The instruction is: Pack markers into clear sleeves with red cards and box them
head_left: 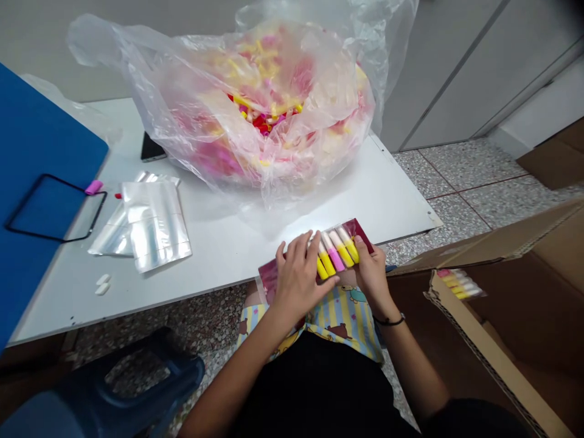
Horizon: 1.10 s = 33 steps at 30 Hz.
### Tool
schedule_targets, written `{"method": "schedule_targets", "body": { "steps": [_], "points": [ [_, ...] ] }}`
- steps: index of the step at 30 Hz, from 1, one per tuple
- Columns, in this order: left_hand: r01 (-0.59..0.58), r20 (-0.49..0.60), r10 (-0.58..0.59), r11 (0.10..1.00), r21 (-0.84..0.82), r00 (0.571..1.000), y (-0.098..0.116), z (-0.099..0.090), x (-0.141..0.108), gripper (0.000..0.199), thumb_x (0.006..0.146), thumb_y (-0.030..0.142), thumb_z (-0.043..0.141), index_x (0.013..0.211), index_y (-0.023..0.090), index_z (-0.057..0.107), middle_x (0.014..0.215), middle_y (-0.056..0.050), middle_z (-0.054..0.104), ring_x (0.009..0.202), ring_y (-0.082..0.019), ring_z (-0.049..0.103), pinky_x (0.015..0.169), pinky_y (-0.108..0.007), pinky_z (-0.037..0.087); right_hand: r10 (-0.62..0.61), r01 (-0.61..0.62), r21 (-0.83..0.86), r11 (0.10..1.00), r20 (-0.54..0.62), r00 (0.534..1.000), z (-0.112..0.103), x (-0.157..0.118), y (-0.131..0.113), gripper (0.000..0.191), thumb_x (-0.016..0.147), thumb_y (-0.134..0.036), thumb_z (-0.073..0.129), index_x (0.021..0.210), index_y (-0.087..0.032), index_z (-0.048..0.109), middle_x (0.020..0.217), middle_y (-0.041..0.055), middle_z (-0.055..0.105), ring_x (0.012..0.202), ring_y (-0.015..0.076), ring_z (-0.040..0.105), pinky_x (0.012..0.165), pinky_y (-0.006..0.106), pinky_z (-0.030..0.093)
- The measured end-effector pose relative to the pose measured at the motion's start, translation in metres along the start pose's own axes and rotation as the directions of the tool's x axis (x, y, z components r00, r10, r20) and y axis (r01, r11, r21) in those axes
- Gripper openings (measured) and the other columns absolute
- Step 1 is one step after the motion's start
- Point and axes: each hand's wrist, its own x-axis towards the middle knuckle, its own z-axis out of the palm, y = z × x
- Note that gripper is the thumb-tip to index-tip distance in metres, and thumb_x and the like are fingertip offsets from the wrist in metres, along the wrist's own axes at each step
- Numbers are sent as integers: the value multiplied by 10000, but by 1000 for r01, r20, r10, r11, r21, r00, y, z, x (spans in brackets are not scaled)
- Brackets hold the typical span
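A clear packet (336, 249) holds a row of several small tubes with white tops and yellow or pink lower parts. It lies over a dark red card (360, 230) at the table's front edge. My left hand (296, 274) rests on the left part of the packet and card, its fingers bent over them. At the right end, my right hand (371, 267) grips the packet and card, with the thumb on top. Behind them, a large clear plastic bag (219, 134) bulges with pink, yellow, red and white pieces.
Silvery clear sleeves (157, 225), two white pieces (103, 285) and a dark phone (152, 149) lie on the white table (219, 243). A blue board (41, 146) stands left. An open cardboard box (493, 328) at right holds another packet (460, 284). A blue stool (150, 365) is lower left.
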Motion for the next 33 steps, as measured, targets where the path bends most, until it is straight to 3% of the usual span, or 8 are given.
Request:
{"method": "schedule_targets", "body": {
  "steps": [4,8,14,18,22,26,30,33],
  "points": [
    [-67,23,64,990,128,998,-26,5,18,737,815,451,572,1425,151,288,1469,-154,352,1337,-334,314,1102,-505,169,-208,207,-170,963,14,978,13,10,-5,350,877,-443,473,996,-138,599,879,92,636,781,211,570,689,330,492],
    [-89,117,67,977,192,991,-60,21,20,564,906,343,434,1422,150,312,1502,-126,308,1381,-312,251,1097,-501,196,-569,496,-530,687,32,822,14,17,-5,308,847,-271,519,1130,-160,574,1095,130,602,1009,268,522,859,424,451],
    [-57,59,47,981,188,997,-62,28,13,528,913,372,432,1397,172,362,1484,-119,344,1342,-311,305,1071,-489,246,-555,634,-549,545,331,763,13,12,14,197,886,-249,476,1002,-186,623,958,100,650,922,244,559,838,406,466],
    [1,40,-7,985,171,999,-57,19,17,507,814,386,578,1274,194,489,1358,-128,482,1181,-331,447,961,-499,352,-518,605,-564,562,329,789,16,12,19,229,872,-286,504,1047,-181,610,973,105,642,926,251,550,840,409,459],
    [-74,61,70,994,75,996,-67,16,25,517,717,403,674,1152,162,530,1360,-156,449,1253,-340,387,990,-478,348,-449,486,-596,639,224,865,23,24,14,342,839,-349,528,1098,-137,594,947,128,619,869,253,549,806,408,461],
    [-73,30,74,997,-35,997,-76,23,25,582,690,364,697,1186,161,470,1311,-145,488,1240,-308,415,996,-441,353,-217,299,-596,746,207,954,33,37,1,357,782,-407,567,973,-115,642,702,55,594,686,219,548,667,348,449],
    [23,-78,-26,999,-36,997,-70,28,14,626,672,347,713,1211,174,447,1257,-126,522,1173,-302,463,962,-435,363,-139,239,-516,823,225,964,37,42,-9,253,740,-403,591,713,-151,609,670,41,585,628,179,532,614,303,424],
    [40,-148,-43,999,-22,988,-64,28,5,647,676,349,717,1233,181,437,1286,-129,504,1197,-305,448,986,-437,339,-148,238,-407,882,241,959,37,43,-9,327,724,-415,624,884,-131,601,709,30,588,628,165,533,604,287,432]
  ]
}}
